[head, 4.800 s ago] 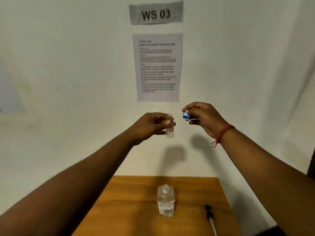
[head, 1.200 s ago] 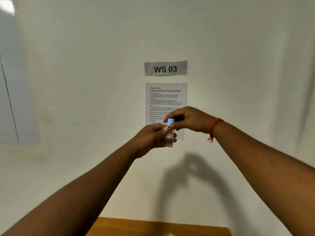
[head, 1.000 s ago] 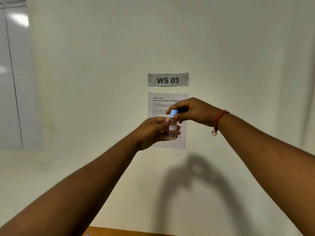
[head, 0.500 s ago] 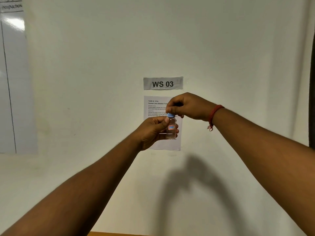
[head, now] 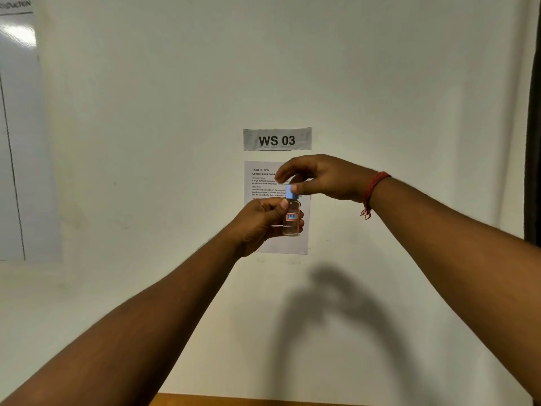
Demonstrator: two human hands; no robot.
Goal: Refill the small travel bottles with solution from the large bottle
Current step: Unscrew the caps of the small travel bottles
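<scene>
Held up at arm's length before the white wall:

- Small travel bottle, clear, upright, red-bordered label illegible; gripped around its body by the left hand.
- Blue cap, seated on the bottle's neck; right hand pinches it from above, red thread bracelet at the wrist.
- Sign: "WS 03".
- Instruction sheet, partly hidden by both hands; legible: "TASK ID: 3724", "Contact Lens Solut…".
- Wooden tabletop, bottom edge only.
</scene>
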